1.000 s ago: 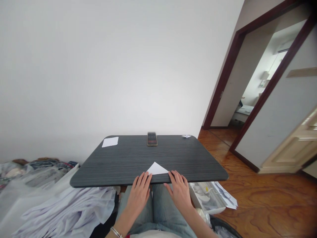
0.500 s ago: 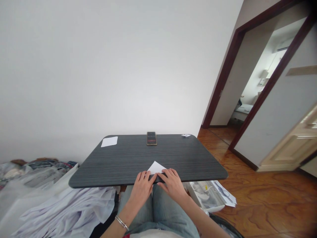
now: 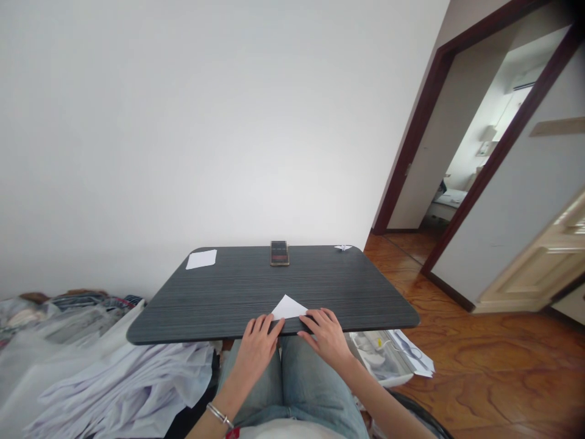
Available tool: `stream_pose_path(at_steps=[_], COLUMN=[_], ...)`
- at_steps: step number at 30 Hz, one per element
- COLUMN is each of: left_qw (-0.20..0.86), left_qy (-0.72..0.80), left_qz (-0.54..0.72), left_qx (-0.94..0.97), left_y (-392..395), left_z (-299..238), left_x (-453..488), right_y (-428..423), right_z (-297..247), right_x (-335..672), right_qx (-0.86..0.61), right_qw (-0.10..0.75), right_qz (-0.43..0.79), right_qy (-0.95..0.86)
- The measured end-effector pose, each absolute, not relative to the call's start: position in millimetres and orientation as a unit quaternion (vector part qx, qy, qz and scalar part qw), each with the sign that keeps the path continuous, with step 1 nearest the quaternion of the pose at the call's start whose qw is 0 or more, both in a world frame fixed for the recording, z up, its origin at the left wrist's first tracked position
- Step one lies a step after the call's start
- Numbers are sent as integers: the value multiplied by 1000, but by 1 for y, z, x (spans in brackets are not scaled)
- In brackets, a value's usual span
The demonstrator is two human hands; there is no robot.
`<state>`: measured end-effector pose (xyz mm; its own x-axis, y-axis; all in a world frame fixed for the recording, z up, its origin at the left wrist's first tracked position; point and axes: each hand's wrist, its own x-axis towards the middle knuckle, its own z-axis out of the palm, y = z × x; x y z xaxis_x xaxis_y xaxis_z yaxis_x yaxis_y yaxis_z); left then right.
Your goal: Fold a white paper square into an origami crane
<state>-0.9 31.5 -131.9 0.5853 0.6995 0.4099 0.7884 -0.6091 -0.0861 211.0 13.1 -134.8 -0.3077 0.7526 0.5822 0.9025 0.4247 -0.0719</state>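
Observation:
A white sheet of paper folded into a triangle point(image 3: 287, 307) lies at the near edge of the dark table point(image 3: 237, 292), its point facing away from me. My left hand point(image 3: 256, 344) rests on its left corner, fingertips touching and the fingers stretched out. On the opposite corner lies my right hand point(image 3: 326, 338), also open, with its thumb apart from the fingers near the table edge. Between the two hands the paper's bottom fold shows. Neither hand grips anything.
White sheets of paper point(image 3: 202, 259) lie at the table's far left. A phone on a stand point(image 3: 280, 253) stands at the back middle, and a small folded paper figure point(image 3: 342, 247) at the far right. Below the table on the right is an open box point(image 3: 382, 360).
My hands have slid apart, the left one outward to the left and the right one to the right. More of the folded edge shows between them. The paper stays about where it was.

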Motion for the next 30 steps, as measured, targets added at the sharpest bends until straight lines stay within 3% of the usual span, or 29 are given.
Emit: stream_pose_path(at_steps=[15, 30], left_qw=[187, 151], left_qy=[-409, -409], left_qz=[-173, -219], left_qx=[-876, -873], left_y=[30, 29], left_z=[-143, -153], left_x=[-36, -43], right_y=[7, 8], right_z=[-143, -153], right_x=[227, 229], right_qx=[-520, -533], right_qw=[304, 320], right_qz=[-151, -134], right_qy=[-784, -772])
